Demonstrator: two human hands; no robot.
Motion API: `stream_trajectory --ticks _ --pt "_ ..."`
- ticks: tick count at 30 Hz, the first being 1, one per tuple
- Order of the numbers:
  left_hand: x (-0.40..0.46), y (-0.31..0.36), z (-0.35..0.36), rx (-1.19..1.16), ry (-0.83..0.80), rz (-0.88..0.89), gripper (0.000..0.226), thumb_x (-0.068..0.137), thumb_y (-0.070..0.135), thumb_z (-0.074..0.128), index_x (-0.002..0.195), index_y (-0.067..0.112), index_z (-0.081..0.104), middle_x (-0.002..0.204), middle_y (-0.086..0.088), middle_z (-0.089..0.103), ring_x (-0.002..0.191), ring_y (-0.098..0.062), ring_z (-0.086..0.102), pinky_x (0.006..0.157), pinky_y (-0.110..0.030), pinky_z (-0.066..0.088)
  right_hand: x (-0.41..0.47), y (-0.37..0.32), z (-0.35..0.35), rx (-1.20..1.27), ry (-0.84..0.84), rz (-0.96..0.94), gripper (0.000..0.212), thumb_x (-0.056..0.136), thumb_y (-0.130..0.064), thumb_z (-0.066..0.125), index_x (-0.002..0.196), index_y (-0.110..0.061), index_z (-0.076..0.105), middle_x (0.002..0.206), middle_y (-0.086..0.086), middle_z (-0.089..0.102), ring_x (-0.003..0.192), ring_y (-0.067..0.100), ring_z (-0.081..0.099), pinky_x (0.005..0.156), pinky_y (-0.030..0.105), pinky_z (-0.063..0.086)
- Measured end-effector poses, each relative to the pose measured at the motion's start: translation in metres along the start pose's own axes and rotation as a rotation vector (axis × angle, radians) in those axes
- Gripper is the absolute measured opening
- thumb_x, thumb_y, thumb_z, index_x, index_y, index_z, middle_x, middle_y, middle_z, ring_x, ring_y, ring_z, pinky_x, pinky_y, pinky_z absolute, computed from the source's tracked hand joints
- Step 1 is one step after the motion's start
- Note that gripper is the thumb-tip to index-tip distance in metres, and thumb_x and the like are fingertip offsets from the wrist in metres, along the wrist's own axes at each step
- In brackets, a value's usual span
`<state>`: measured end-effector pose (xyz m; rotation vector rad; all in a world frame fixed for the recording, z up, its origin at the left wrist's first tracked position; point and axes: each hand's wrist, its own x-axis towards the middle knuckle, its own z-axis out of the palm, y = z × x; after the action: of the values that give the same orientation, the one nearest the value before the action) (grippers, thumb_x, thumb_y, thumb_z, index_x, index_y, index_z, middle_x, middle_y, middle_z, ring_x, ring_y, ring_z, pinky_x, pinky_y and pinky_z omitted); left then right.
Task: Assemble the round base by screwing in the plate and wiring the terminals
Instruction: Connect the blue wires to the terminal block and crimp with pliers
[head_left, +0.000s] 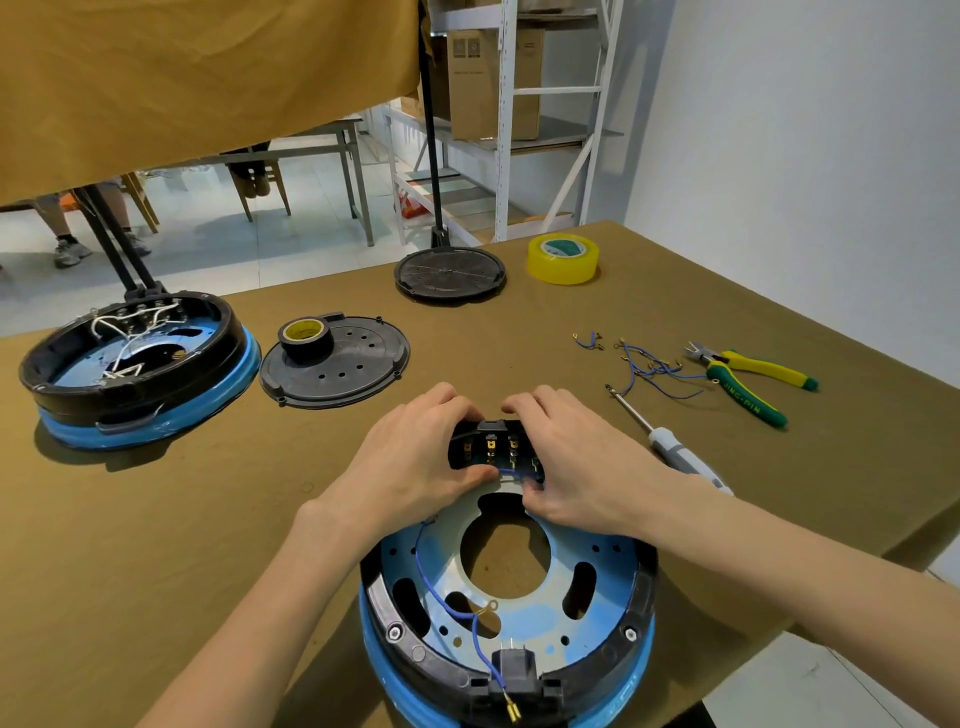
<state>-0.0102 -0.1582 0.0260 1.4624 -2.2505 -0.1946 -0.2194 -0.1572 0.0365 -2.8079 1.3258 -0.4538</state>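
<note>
Hands both gripping the terminal block at the far rim of the round base, near bench edge, pinching a blue wire. Better to seat the connector squarely on its tab, pressing straight, holding the block steady. Spare wires, screwdriver and pliers lying to the right.
</note>
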Motion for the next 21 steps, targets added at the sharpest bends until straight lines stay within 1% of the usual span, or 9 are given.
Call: stream_trajectory --ticks 5,7,9,11,12,14,16,19,21 --pt "0.0 0.0 -0.001 -0.006 -0.013 -0.01 0.05 0.079 0.057 0.08 0.118 0.031 0.061 0.107 0.018 0.052 0.093 -0.003 0.057 0.08 -0.025 0.053 0.0 0.003 -0.003 0.046 0.015 -0.001 0.055 0.085 -0.024 0.069 0.133 -0.013 0.046 0.121 0.005 0.056 0.109 0.02 0.052 0.089 0.034 0.051" --pt "0.0 0.0 -0.001 -0.009 -0.018 -0.014 0.049 0.08 0.057 0.08 0.118 0.032 0.061 0.107 0.018 0.052 0.094 -0.003 0.057 0.081 -0.025 0.052 -0.002 0.006 -0.004 0.09 0.009 -0.012 0.059 0.085 -0.026 0.072 0.136 -0.015 0.044 0.124 0.003 0.055 0.11 0.019 0.051 0.092 0.033 0.049" --pt "-0.001 0.001 -0.002 -0.014 -0.025 -0.019 0.05 0.08 0.057 0.08 0.119 0.033 0.061 0.109 0.018 0.053 0.096 -0.004 0.057 0.083 -0.027 0.052 -0.005 0.011 -0.009 0.196 -0.046 -0.004 0.067 0.084 -0.028 0.076 0.14 -0.018 0.04 0.126 0.0 0.054 0.113 0.016 0.05 0.095 0.032 0.047" --pt "-0.001 0.0 -0.002 -0.011 -0.025 -0.028 0.051 0.08 0.058 0.079 0.121 0.034 0.061 0.111 0.019 0.053 0.098 -0.004 0.056 0.084 -0.024 0.05 -0.009 0.018 -0.015 0.31 -0.096 0.031 0.073 0.083 -0.031 0.08 0.142 -0.022 0.04 0.128 -0.003 0.056 0.117 0.012 0.051 0.099 0.032 0.047" --pt "-0.001 0.0 -0.002 -0.014 -0.026 -0.033 0.051 0.08 0.058 0.079 0.121 0.034 0.061 0.112 0.019 0.053 0.099 -0.003 0.056 0.083 -0.022 0.048 -0.011 0.02 -0.017 0.332 -0.093 0.037 0.071 0.082 -0.033 0.082 0.141 -0.022 0.042 0.128 -0.005 0.057 0.118 0.01 0.052 0.1 0.032 0.047" --pt "-0.001 0.001 -0.002 -0.026 -0.033 -0.04 0.05 0.08 0.057 0.08 0.12 0.034 0.061 0.111 0.02 0.053 0.098 -0.002 0.055 0.08 -0.019 0.046 -0.014 0.019 -0.015 0.331 -0.055 0.034 0.065 0.083 -0.034 0.083 0.136 -0.021 0.047 0.126 -0.005 0.058 0.115 0.011 0.053 0.098 0.033 0.048" --pt "-0.002 0.002 -0.003 -0.03 -0.041 -0.043 0.05 0.079 0.056 0.08 0.121 0.033 0.062 0.11 0.02 0.053 0.098 -0.002 0.055 0.081 -0.019 0.047 -0.012 0.014 -0.013 0.329 -0.022 0.044 0.061 0.082 -0.03 0.083 0.132 -0.017 0.049 0.121 -0.003 0.059 0.112 0.013 0.054 0.095 0.035 0.05" --pt "-0.003 0.001 -0.007 -0.063 -0.07 -0.062 0.051 0.08 0.05 0.082 0.124 0.032 0.062 0.112 0.02 0.053 0.101 0.0 0.055 0.088 -0.024 0.052 -0.007 0.009 -0.012 0.31 -0.015 0.045 0.056 0.082 -0.022 0.08 0.129 -0.016 0.049 0.117 -0.001 0.058 0.108 0.015 0.053 0.091 0.038 0.05" --pt "-0.005 -0.003 -0.014 -0.145 -0.138 -0.089 0.059 0.082 0.047 0.082 0.133 0.032 0.058 0.119 0.022 0.053 0.108 0.001 0.055 0.095 -0.024 0.05 -0.008 0.009 -0.011 0.27 -0.031 0.045 0.059 0.082 -0.026 0.079 0.131 -0.018 0.047 0.119 -0.002 0.057 0.109 0.016 0.051 0.091 0.037 0.049"
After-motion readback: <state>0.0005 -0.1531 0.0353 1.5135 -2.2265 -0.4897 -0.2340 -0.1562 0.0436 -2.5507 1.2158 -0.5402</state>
